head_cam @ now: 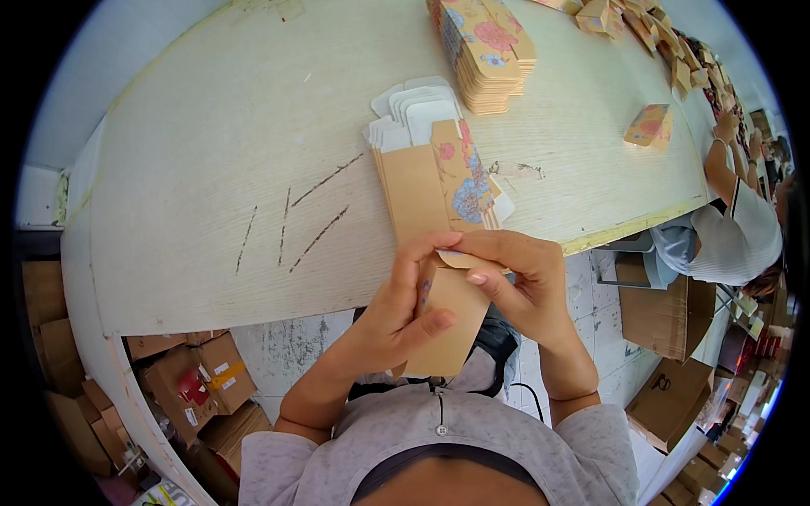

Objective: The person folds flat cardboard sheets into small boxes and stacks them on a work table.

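Note:
Between my two hands, close to my chest, is a small tan paperboard box (450,316) with a floral side. My left hand (402,303) grips its left side, thumb on the plain face. The fingers of my right hand (522,278) bend over the top flap, with the thumb at the box's upper edge. Just beyond my fingers lies a fanned pile of flat floral cartons (414,183) with white inner flaps. A taller stack of flat floral cartons (490,57) stands behind it. The far end of the held box is partly hidden by my fingers.
A folded floral box (650,126) sits on the pale table (221,158) at the right, with a heap of boxes (664,38) farther off. A co-worker in a white top (737,234) sits at the right. Cardboard cartons (196,386) lie under the table, more (664,310) on the floor.

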Demonstrator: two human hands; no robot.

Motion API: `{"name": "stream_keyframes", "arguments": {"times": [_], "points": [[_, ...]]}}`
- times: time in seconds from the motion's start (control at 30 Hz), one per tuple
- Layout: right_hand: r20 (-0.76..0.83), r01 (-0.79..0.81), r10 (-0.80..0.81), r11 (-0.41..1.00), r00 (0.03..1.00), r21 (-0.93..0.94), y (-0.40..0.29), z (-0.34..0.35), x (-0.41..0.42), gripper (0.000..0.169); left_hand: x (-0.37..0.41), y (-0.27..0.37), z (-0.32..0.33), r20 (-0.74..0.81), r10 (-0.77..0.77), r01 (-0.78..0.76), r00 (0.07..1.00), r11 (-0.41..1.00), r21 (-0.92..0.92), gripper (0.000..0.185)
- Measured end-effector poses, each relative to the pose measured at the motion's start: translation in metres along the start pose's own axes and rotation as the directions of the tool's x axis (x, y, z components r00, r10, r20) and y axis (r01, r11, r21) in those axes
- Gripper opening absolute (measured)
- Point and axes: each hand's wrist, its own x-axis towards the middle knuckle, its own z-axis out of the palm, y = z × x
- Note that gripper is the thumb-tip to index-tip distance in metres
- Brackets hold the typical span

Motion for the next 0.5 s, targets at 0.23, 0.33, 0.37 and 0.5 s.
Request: {"name": "stream_keyframes", "arguments": {"times": [0.23,0.33,0.37,0.5], "points": [[0.027,-0.214,0.232,0.837,0.972,0.504,0.004,0.006,-0.002,0.022,-0.002,-0.004,-0.003,0.023,0.038,-0.041,0.999,0.992,0.12,0.062],[0.044,-0.251,0.27,0.806,0.962,0.536,0.005,0.006,-0.002,0.021,-0.003,-0.003,-0.003,0.038,0.013,-0.017,0.999,0.992,0.124,0.063],[0.029,-0.243,0.271,0.805,0.962,0.541,0.006,0.007,-0.002,0.02,-0.003,-0.003,-0.004,0.041,0.0,-0.005,0.999,0.992,0.125,0.062],[0.011,-0.221,0.28,0.732,0.96,0.644,0.014,0.013,-0.006,0.016,-0.002,-0.004,-0.003,0.008,0.004,-0.005,1.0,0.991,0.132,0.056]]}}
